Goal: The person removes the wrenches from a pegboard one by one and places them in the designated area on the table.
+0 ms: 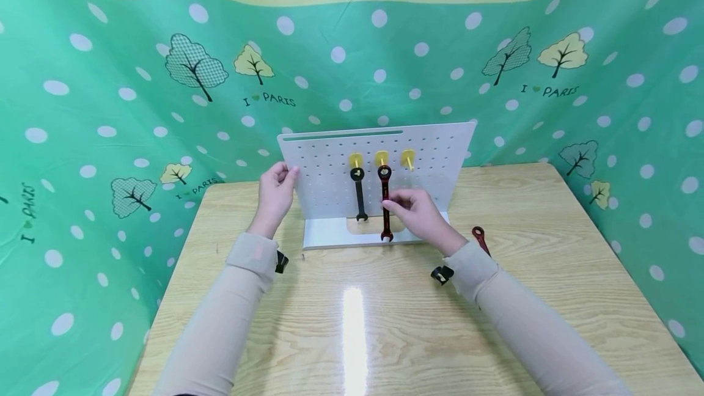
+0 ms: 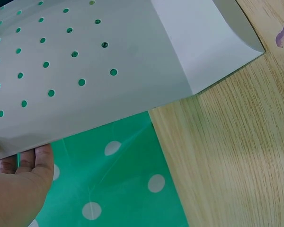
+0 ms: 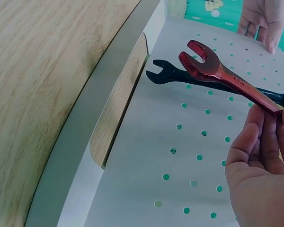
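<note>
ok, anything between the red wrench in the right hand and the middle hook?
Nothing visible: in the head view, the red wrench overlaps the middle hook; can't tell whether it's hung. The black wrench hangs on the left hook, clear.

head: bright | white glare streak (image 1: 354, 341) on tabletop (image 1: 550, 298) | faint shadows beside sleeves (image 1: 222, 316) | wrist views: dimmer
</note>
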Available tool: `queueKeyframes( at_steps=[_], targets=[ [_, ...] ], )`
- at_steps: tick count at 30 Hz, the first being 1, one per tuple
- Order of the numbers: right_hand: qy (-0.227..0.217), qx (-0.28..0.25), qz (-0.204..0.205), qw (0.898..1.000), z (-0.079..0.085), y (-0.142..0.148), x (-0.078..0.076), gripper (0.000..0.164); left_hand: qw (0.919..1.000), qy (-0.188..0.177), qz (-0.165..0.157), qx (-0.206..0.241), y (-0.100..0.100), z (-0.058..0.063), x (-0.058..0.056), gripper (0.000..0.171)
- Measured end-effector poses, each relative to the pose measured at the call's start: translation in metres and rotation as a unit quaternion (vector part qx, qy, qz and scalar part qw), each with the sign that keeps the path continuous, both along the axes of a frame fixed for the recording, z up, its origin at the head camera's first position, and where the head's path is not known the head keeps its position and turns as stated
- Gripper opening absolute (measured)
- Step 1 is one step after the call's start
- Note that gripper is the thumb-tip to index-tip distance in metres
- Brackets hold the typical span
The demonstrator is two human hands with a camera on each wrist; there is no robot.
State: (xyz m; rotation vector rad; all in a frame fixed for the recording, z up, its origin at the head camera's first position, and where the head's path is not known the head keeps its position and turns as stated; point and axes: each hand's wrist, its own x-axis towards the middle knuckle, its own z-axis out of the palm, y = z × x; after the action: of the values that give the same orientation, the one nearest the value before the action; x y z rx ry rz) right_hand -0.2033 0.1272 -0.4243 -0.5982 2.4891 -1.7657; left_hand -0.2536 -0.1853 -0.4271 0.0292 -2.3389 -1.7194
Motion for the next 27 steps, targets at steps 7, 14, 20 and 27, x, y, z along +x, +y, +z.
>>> queueKeyframes(
  at_steps=[7, 14, 20, 27],
  targets=[
    [-0.012, 0.002, -0.01, 1.0, -0.018, 0.003, -0.01, 0.013, 0.9999, 0.002, -0.001, 0.011, 0.001, 0.0, 0.0, 0.025],
    [-0.016, -0.015, -0.008, 1.0, -0.028, 0.007, -0.013, 0.018, 1.0, 0.005, 0.002, 0.004, 0.001, -0.001, 0.0, 0.025],
    [-0.013, -0.015, -0.003, 1.0, -0.027, 0.012, -0.009, 0.016, 1.0, 0.004, 0.004, -0.006, 0.001, -0.001, 0.0, 0.026],
    [-0.001, -0.014, 0.005, 1.0, -0.028, 0.02, -0.006, 0.014, 1.0, 0.004, 0.003, -0.002, 0.002, 0.001, 0.002, 0.025]
  ],
)
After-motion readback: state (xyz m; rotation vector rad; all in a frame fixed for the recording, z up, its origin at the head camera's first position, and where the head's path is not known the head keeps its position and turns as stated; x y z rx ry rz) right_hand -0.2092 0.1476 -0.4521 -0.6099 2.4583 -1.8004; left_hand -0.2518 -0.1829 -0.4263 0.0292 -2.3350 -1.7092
